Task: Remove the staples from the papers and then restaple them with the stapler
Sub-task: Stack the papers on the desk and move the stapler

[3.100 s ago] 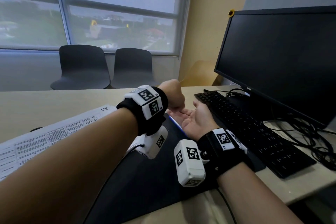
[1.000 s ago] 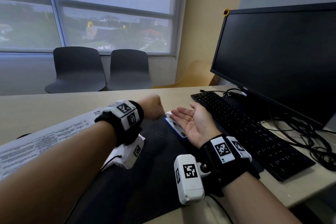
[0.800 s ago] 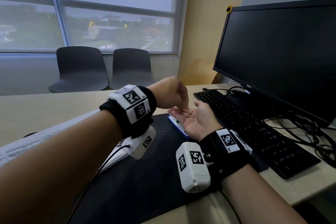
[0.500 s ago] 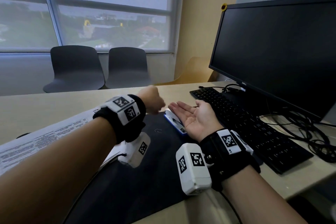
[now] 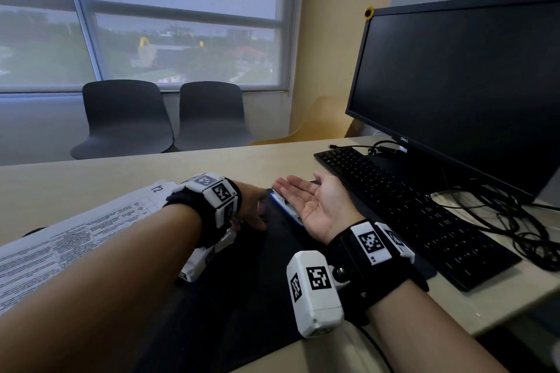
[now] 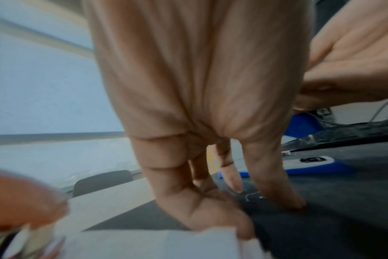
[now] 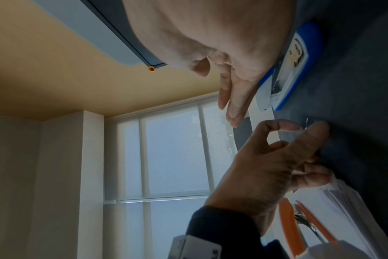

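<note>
The person's right hand (image 5: 315, 206) lay palm up with the fingers straight and relaxed, its back resting on the blue and white plastic stapler (image 7: 288, 70), which lay on the dark fabric desk mat (image 5: 242, 297). The left hand (image 5: 251, 206) was lowered to the mat just left of the stapler, with the fingertips (image 6: 295, 203) curled down around a small bent metal staple (image 6: 254, 196); it was not clear whether they already pinched it. The stack of printed white papers (image 5: 75, 239) lay on the beige table (image 5: 91, 182) and partly on the mat, under the left wrist. An orange staple remover (image 7: 299, 227) lay beside the papers. A black keyboard (image 5: 409, 209) and a black monitor (image 5: 469, 85) stood to the right.
</note>
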Demonstrator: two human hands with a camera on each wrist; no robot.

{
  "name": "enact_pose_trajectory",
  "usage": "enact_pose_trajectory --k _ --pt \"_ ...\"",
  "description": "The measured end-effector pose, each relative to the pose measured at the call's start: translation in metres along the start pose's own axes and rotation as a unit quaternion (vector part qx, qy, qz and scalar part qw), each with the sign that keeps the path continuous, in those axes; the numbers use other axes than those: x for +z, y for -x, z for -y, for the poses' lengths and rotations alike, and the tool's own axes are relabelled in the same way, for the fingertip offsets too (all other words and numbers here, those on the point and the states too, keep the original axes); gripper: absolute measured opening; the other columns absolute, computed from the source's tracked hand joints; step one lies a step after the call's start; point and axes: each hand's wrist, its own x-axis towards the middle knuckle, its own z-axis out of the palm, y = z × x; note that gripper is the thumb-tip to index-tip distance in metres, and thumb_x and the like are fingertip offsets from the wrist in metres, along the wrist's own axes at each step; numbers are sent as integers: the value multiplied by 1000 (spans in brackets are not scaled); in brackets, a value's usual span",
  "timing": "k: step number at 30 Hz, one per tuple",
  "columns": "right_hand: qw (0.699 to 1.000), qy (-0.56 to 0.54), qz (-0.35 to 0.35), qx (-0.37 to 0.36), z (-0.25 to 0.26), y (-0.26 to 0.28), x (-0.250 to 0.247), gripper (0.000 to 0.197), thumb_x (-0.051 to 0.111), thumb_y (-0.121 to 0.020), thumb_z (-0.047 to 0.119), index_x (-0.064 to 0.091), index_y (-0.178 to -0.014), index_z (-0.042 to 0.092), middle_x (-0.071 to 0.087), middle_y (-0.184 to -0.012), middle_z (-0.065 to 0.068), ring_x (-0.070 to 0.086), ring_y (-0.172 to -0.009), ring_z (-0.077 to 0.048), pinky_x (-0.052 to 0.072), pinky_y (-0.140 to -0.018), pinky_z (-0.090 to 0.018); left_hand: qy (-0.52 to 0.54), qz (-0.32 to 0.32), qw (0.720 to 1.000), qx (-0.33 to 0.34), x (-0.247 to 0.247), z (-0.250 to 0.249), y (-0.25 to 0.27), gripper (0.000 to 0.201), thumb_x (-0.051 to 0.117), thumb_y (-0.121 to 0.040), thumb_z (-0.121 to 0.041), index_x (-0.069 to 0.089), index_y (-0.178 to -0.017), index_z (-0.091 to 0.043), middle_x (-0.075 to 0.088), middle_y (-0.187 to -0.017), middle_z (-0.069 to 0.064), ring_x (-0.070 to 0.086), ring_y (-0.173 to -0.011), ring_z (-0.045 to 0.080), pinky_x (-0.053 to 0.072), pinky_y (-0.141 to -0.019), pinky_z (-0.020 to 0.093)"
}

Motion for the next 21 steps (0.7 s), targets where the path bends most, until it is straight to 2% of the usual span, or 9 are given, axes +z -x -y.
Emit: enact_pose_trajectory --k 3,6,10,14,16,18,19,21 --pt "1000 5 0 2 0 0 0 49 32 -107 29 58 -96 -11 66 -97 -30 67 -90 -38 58 -74 -34 58 -21 998 25 3 12 -8 27 76 -86 -17 49 -93 -19 59 -87 6 55 -65 20 45 -54 25" --pt "1000 8 1 4 -2 1 1 47 33 -106 28 58 -96 -11 66 -98 -30 67 -92 -37 58 -76 -34 104 -46 992 48 5 17 -14 29 79 -80 -10 55 -75 -25 59 -74 -2 55 -63 16 48 -54 23" --pt "1000 10 0 3 -3 1 2 46 34 -106 27 58 -95 -11 66 -97 -30 67 -92 -37 57 -76 -34 92 -74 991 57 4 17 -15 27 81 -76 -9 62 -70 -27 61 -66 -9 59 -69 15 52 -73 28" --pt "1000 12 1 2 -3 0 3 46 34 -106 26 57 -94 -11 65 -96 -30 66 -100 -40 57 -76 -34 60 -80 992 73 3 15 -13 33 66 -77 3 65 -63 -27 73 -74 -6 72 -85 18 56 -87 32" --pt "1000 12 2 3 -3 0 4 45 34 -106 26 58 -94 -11 65 -97 -31 67 -96 -39 58 -76 -34 38 -86 993 74 1 13 -11 36 58 -78 5 65 -60 -26 70 -69 -10 69 -77 13 56 -83 29" --pt "1000 11 4 3 -4 -1 4 45 34 -106 26 58 -95 -11 66 -97 -31 67 -92 -38 58 -75 -35 17 -85 994 65 1 10 -9 36 55 -78 5 62 -59 -24 64 -64 -11 60 -66 9 52 -72 25" --pt "1000 10 5 4 -4 -1 4 45 34 -106 26 58 -95 -11 66 -97 -31 67 -92 -38 58 -75 -35 3 -84 995 60 1 8 -8 33 56 -78 4 61 -60 -23 63 -64 -9 58 -65 11 51 -68 26" --pt "1000 10 6 4 -5 -1 3 45 34 -106 26 58 -95 -11 66 -97 -31 67 -92 -38 58 -76 -35 -27 -79 995 55 3 5 -7 22 57 -79 -1 61 -66 -19 64 -71 0 58 -70 20 52 -71 32"
